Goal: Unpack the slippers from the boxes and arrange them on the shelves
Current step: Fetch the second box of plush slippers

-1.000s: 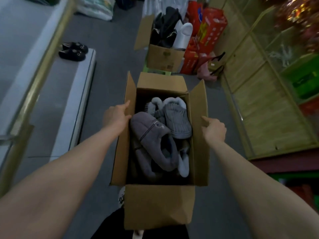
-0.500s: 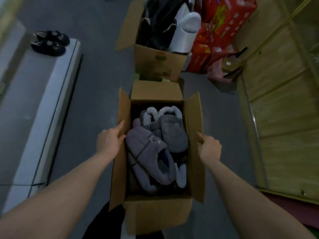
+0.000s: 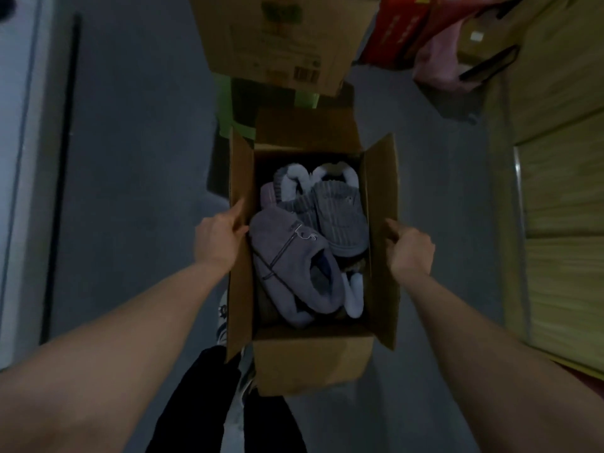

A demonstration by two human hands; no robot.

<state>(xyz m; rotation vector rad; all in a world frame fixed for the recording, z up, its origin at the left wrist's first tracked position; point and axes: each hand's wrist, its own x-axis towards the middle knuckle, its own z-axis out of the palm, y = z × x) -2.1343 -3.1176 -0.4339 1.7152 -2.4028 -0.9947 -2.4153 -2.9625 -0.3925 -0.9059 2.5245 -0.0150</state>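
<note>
An open cardboard box point(image 3: 313, 358) stands on the grey floor below me, its flaps up. Inside lie several slippers: a purple-grey plush slipper point(image 3: 287, 266) on top at the near left, and grey ribbed slippers point(image 3: 340, 217) with white fleece lining behind it. My left hand point(image 3: 219, 240) grips the box's left flap, thumb over the flap's edge. My right hand point(image 3: 408, 246) holds the right flap from outside, fingers curled against it.
A second cardboard box point(image 3: 277, 37) stands just beyond. Red cartons point(image 3: 402, 31) and a pink bag point(image 3: 441, 60) lie at the back right. A wooden cabinet point(image 3: 562, 178) runs along the right, a white low shelf point(image 3: 19, 158) along the left. My dark trouser leg point(image 3: 196, 403) is beside the box.
The view has tilted down and closed in on the box. The black slippers on the left shelf have left the frame. Both hands stay on the flaps.
</note>
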